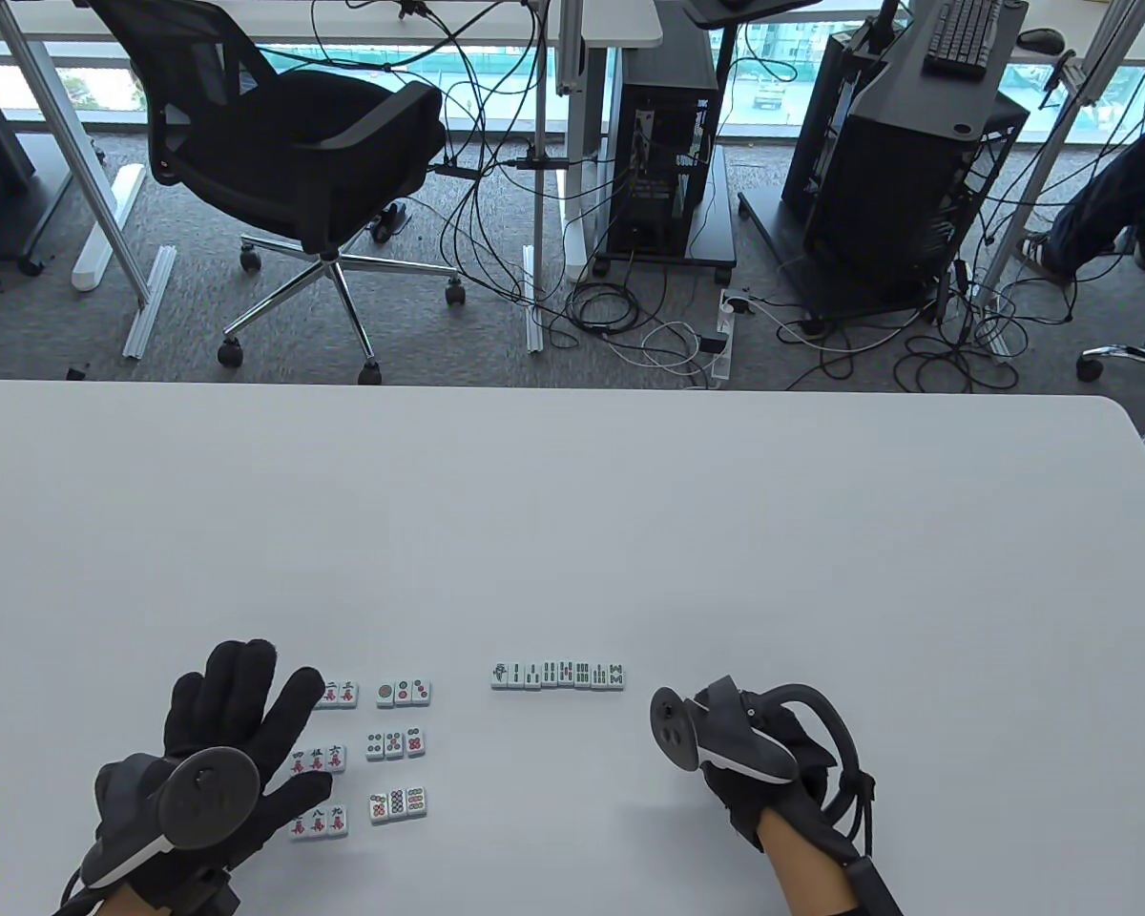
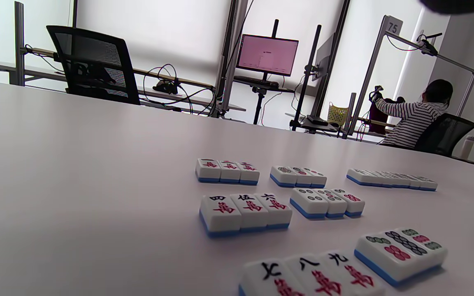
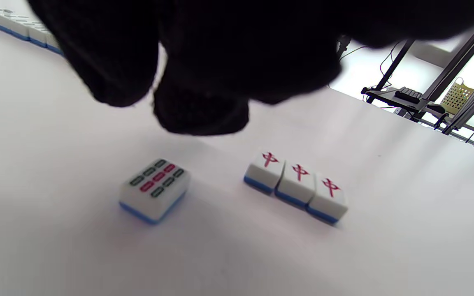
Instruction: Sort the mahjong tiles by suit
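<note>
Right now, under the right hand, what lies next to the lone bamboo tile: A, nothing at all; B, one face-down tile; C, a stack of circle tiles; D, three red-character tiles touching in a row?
D: the right wrist view shows the three red-character tiles touching side by side, apart from the lone bamboo tile.

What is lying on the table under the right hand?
Under the right hand, the wrist view shows a single bamboo tile and three red-character tiles in a row. In the table view the hand covers them.
</note>
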`<control>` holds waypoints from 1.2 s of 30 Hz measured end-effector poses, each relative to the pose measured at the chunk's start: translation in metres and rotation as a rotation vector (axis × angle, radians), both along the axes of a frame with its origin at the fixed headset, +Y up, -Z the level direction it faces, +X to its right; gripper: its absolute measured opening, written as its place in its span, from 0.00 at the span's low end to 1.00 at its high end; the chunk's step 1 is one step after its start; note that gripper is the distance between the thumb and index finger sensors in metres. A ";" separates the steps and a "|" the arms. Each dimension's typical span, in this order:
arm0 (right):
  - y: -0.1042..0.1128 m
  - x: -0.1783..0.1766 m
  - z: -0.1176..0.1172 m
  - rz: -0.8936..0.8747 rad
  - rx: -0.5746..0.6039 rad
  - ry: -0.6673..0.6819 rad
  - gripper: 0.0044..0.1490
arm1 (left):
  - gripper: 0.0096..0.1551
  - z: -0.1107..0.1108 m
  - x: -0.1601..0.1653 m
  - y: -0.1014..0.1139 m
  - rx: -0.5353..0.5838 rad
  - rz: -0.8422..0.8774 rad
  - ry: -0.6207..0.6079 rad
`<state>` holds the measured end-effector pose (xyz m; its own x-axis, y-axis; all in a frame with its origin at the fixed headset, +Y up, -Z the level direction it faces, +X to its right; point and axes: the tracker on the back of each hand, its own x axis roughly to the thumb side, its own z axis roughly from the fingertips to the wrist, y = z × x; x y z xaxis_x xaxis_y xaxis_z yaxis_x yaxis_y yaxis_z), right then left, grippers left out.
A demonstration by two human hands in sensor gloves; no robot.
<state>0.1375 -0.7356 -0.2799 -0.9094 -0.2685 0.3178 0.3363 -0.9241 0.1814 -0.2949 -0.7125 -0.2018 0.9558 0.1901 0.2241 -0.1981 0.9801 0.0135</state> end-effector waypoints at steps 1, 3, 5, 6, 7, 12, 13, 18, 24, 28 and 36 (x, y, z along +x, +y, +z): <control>-0.003 0.003 0.004 0.000 -0.017 -0.002 0.40 | 0.52 0.000 0.000 0.000 -0.002 -0.001 0.001; -0.007 0.007 0.008 0.010 -0.041 -0.002 0.41 | 0.52 0.000 0.000 0.000 -0.005 -0.004 0.002; -0.012 0.009 0.012 0.037 -0.069 -0.005 0.42 | 0.52 0.000 0.001 -0.001 -0.007 -0.008 0.003; -0.015 0.009 0.013 0.054 -0.080 -0.006 0.42 | 0.52 0.000 0.001 -0.001 -0.008 -0.009 0.003; -0.018 0.009 0.014 0.070 -0.081 -0.001 0.42 | 0.52 0.000 0.001 -0.001 -0.010 -0.010 0.003; -0.031 0.005 0.014 0.116 -0.046 0.023 0.42 | 0.52 0.000 0.002 -0.001 -0.013 -0.010 0.001; -0.031 0.003 0.014 0.104 -0.031 0.029 0.41 | 0.52 0.000 0.002 -0.001 -0.012 -0.009 0.002; -0.032 -0.001 0.013 0.105 -0.024 0.041 0.38 | 0.52 0.000 0.002 0.000 -0.005 0.000 -0.001; -0.025 -0.008 0.001 0.099 -0.015 0.038 0.38 | 0.52 0.000 0.003 0.001 0.002 0.000 -0.009; -0.014 -0.025 -0.016 0.021 0.108 0.068 0.37 | 0.52 0.000 0.003 0.000 0.002 0.001 -0.009; -0.014 -0.062 -0.052 -0.029 0.136 0.094 0.37 | 0.52 0.001 0.002 0.000 0.008 0.009 -0.012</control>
